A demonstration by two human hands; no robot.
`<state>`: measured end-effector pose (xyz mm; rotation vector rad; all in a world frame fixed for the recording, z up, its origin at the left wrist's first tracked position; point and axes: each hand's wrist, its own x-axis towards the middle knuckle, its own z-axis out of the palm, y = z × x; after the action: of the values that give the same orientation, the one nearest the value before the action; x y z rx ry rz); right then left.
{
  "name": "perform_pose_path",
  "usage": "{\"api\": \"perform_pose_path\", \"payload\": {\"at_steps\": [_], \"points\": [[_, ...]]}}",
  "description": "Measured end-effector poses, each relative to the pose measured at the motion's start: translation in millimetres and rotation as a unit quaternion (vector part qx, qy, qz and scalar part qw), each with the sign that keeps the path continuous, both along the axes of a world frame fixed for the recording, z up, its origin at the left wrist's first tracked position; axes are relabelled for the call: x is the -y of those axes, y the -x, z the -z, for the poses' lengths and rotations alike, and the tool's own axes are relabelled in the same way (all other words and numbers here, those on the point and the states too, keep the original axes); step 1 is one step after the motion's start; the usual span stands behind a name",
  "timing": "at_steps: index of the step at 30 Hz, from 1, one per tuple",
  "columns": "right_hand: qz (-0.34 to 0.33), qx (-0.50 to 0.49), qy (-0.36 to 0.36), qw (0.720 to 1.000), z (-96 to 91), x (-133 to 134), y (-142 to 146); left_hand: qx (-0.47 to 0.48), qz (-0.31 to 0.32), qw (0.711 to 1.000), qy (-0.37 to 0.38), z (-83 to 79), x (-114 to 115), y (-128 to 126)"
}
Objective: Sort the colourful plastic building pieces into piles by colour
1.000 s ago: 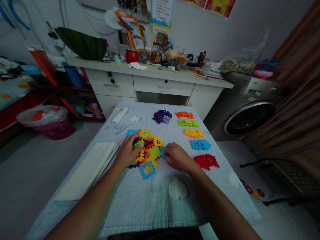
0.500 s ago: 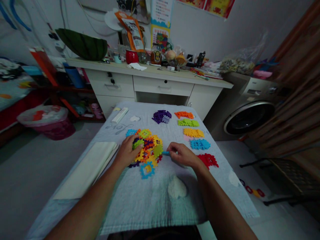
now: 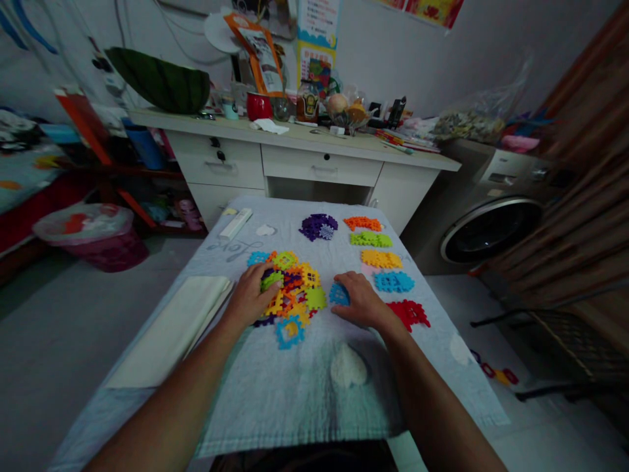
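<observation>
My left hand (image 3: 249, 295) rests at the left side of a mixed pile of plastic building blocks (image 3: 295, 303). Its thumb and fingers curl around a green block (image 3: 272, 280) in that pile. On the right, my right hand (image 3: 360, 299) grips a flat blue building block (image 3: 339, 294) between thumb and fingers, low over the cloth. A blue block with a yellow piece in it (image 3: 289, 332) lies at the pile's near edge. Further right are single-colour groups: orange (image 3: 362, 224), green (image 3: 371, 239), yellow (image 3: 381, 259), blue (image 3: 394, 282) and red (image 3: 410, 314).
A purple group (image 3: 318, 227) lies toward the table's far side. A folded cream cloth (image 3: 170, 331) and a white oblong box (image 3: 236, 224) are at the left on the tablecloth (image 3: 295, 406). Behind stands a white desk (image 3: 295, 160); a washing machine (image 3: 486, 210) is at the right.
The blue block, seen edge-on at the pile before, now shows its flat face. My right hand has shifted slightly right with it, its fingers spread wider. My left hand stays put.
</observation>
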<state>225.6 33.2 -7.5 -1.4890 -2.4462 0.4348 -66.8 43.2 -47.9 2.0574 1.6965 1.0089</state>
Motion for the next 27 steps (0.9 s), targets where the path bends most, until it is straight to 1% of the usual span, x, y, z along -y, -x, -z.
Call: {"api": "perform_pose_path", "payload": {"at_steps": [4, 7, 11, 14, 16, 19, 23, 27], "points": [[-0.009, 0.032, 0.019, 0.999, -2.7, -0.7, -2.3, 0.003, 0.003, 1.000, -0.002, 1.6, -0.5, 0.6], [0.013, 0.042, 0.009, 0.999, -9.9, -4.5, -10.5, 0.005, 0.005, 1.000, -0.005, 0.6, -0.5, 0.4], [0.106, 0.081, -0.020, 0.991, -21.8, -9.3, -34.9, 0.009, 0.008, 1.000, -0.008, 0.3, -0.7, 0.2], [0.173, 0.111, -0.020, 0.978, -26.0, -10.5, -53.0, 0.010, 0.006, 1.000, -0.004, 0.4, -0.4, 0.1], [0.194, 0.126, -0.013, 0.973, -25.5, -10.6, -60.7, 0.009, 0.005, 1.000, 0.000, -0.7, 0.2, -0.2], [0.207, 0.138, -0.010, 0.969, -21.8, -10.6, -65.6, 0.008, 0.002, 1.000, -0.001, -3.6, 1.1, -0.6], [0.199, 0.142, -0.016, 0.970, -14.5, -11.0, -67.0, 0.007, 0.005, 1.000, 0.001, -4.7, 1.0, -0.7], [0.199, 0.150, -0.019, 0.968, -9.2, -12.0, -69.5, 0.009, 0.005, 1.000, 0.001, -1.5, -0.5, 0.0]]}}
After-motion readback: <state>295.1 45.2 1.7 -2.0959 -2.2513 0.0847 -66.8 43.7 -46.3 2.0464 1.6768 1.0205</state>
